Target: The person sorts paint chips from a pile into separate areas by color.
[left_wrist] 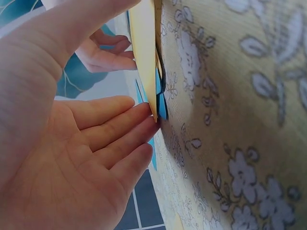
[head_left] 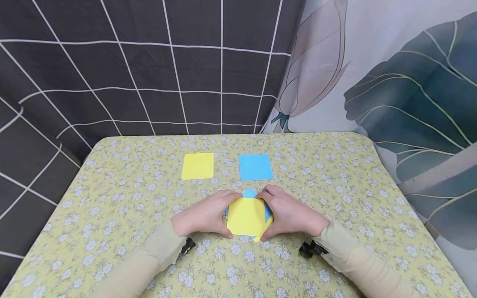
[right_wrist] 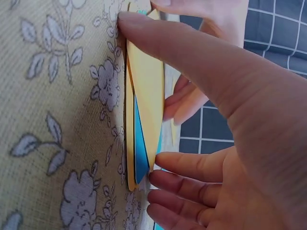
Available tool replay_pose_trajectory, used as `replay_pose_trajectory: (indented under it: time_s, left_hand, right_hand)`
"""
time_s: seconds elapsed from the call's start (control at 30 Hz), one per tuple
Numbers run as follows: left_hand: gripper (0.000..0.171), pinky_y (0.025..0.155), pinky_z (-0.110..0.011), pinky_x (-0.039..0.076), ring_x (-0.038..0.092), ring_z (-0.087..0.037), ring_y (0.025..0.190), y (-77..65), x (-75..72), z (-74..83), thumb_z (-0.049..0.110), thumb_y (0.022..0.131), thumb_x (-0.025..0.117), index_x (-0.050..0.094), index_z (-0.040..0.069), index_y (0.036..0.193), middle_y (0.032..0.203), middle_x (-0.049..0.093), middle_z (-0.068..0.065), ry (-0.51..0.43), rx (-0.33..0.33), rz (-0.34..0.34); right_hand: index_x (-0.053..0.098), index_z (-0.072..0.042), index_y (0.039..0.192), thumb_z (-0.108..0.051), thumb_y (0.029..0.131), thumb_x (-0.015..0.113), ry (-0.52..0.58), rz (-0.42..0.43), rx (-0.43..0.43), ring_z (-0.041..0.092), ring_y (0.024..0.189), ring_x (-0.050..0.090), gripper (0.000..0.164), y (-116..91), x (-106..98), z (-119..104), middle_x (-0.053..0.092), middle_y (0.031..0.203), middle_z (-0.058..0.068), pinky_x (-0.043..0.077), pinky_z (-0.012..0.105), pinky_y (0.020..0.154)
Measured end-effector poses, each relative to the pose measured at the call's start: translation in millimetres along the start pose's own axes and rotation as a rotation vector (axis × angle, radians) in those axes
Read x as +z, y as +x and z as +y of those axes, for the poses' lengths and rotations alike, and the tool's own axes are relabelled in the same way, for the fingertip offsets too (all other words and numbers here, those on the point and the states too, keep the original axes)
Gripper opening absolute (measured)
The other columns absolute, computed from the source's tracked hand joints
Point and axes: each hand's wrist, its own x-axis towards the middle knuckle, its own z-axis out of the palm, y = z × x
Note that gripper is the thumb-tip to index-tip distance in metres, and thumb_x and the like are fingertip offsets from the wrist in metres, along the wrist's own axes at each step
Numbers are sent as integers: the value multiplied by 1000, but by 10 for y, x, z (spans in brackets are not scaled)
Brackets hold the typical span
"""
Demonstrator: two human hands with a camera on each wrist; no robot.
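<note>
A small uneven pile of square cards lies on the table between two hands, with a yellow card [head_left: 246, 217] on top. Corners of blue cards [head_left: 249, 193] and another yellow one stick out beneath it at different angles. My left hand [head_left: 208, 213] touches the pile's left side, thumb at the near corner and fairly straight fingers [left_wrist: 117, 127] along the far part. Across from it, my right hand [head_left: 290, 213] spans the right side the same way, its thumb [right_wrist: 158, 36] near the close edge and its fingers extended. The hands partly hide the lower cards.
Beyond the pile, a single yellow card [head_left: 198, 166] and a single blue card [head_left: 255, 167] lie flat, side by side. A floral yellow cloth [head_left: 123, 203] covers the table. Dark gridded fabric [head_left: 141, 66] and a leaf-patterned curtain [head_left: 421, 95] hang behind.
</note>
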Motion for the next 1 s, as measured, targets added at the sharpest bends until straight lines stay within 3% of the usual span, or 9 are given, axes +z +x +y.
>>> replay_pose_trajectory:
  time_s: [0.47,0.73,1.0]
  left_hand:
    - [111,114,-37,37,43,-25,138,-8,11,-15,37,65,97,41,1,153,152,47,-9,11,-28,7]
    - [110,112,-39,40,47,-25,134,-61,-98,-88,36,61,98,45,3,151,149,50,-9,-6,-93,93]
    - [108,114,-43,37,46,-28,137,-104,-241,-214,33,61,97,46,1,150,150,50,-10,-26,-127,143]
  right_hand:
    - [60,-5,130,-50,57,97,60,9,-7,14,101,49,94,29,2,25,51,120,-1,53,32,84]
    - [57,-4,135,-51,60,95,70,36,-17,15,98,48,96,136,-43,64,49,121,1,51,29,79]
    - [56,-5,142,-51,63,95,113,32,-7,15,102,50,99,353,-71,91,48,124,1,50,31,87]
